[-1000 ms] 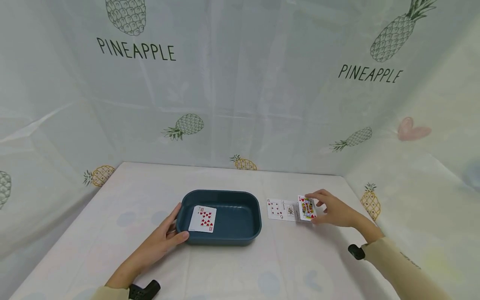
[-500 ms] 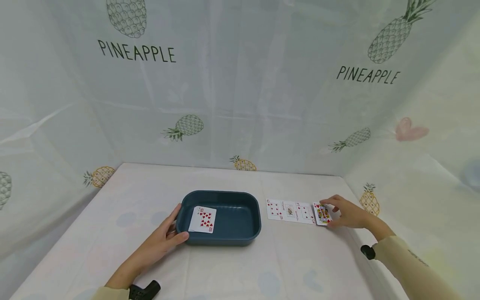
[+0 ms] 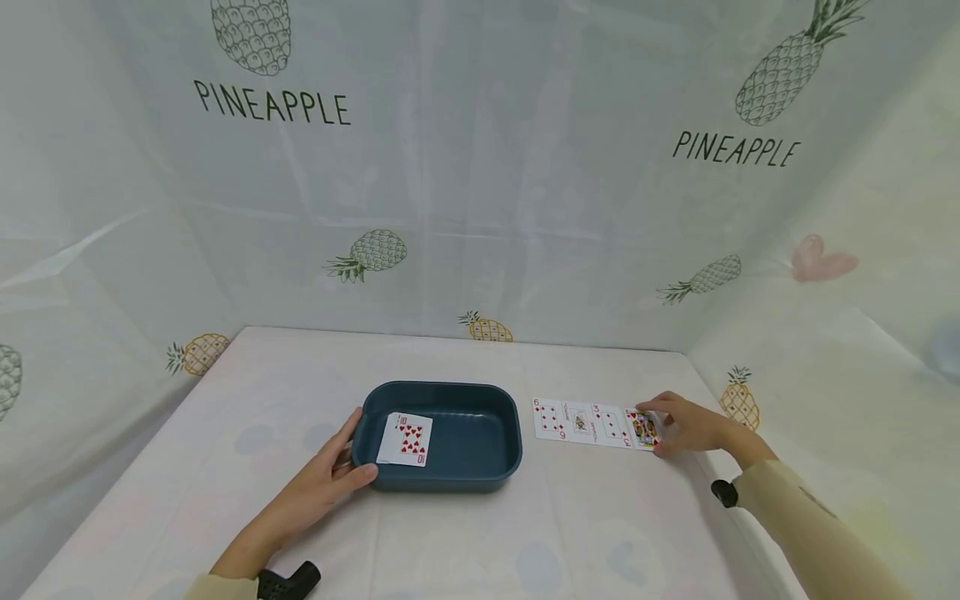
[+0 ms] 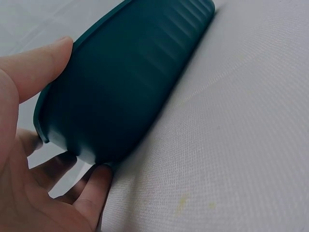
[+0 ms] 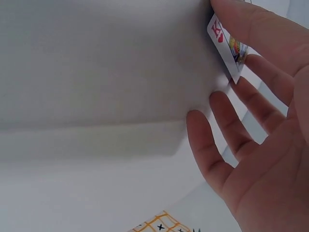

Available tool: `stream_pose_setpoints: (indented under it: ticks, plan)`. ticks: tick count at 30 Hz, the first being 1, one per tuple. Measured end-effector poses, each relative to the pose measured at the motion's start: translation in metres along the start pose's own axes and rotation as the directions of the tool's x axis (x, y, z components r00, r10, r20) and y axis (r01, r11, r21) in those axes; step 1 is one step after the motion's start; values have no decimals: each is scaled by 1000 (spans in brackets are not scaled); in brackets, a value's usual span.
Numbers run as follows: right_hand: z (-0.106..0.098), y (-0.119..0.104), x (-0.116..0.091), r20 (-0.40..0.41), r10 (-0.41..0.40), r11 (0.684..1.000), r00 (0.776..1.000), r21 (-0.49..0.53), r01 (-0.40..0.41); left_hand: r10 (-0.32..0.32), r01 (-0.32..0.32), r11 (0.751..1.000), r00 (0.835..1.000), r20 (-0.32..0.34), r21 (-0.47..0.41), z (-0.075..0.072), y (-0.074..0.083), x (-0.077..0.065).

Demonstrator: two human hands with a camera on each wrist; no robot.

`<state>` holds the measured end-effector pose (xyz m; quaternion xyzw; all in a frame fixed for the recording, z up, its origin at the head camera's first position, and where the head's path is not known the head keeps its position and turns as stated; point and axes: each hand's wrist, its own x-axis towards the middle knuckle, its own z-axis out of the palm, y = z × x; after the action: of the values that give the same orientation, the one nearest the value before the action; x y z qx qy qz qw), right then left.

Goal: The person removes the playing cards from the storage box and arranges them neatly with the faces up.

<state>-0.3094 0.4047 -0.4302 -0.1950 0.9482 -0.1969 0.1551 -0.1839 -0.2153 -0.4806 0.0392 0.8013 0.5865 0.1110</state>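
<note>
Blue tray [image 3: 476, 433], left end gripped by left hand [image 3: 322, 487]. King [image 3: 644, 430] is right of tray, long axis near-to-far, on the tray side of right hand [image 3: 693, 427]; that hand's nearer, pinching its near and far ends.

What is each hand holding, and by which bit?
Left hand: the tray, by its left end. Right hand: the king card, by its near and far edges.

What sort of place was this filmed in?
Probably a makeshift recording booth: pineapple-print sheeting walls in a cloth-covered table bearing a dark blue tray and a row of playing cards.
</note>
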Motion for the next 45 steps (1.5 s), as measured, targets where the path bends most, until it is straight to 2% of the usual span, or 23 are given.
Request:
stream_pose_setpoints:
  ticks: [16,33,45]
  plan:
    - [-3,-10,3,29,56,998,998,2,-56,-7,8,999,1000,-14,33,1,2,0]
    - [0,-7,6,38,36,998,999,41,-37,6,-6,999,1000,-9,42,1,3,-1]
    - [3,-3,4,28,52,995,998,78,-54,5,-4,999,1000,-12,47,0,0,1]
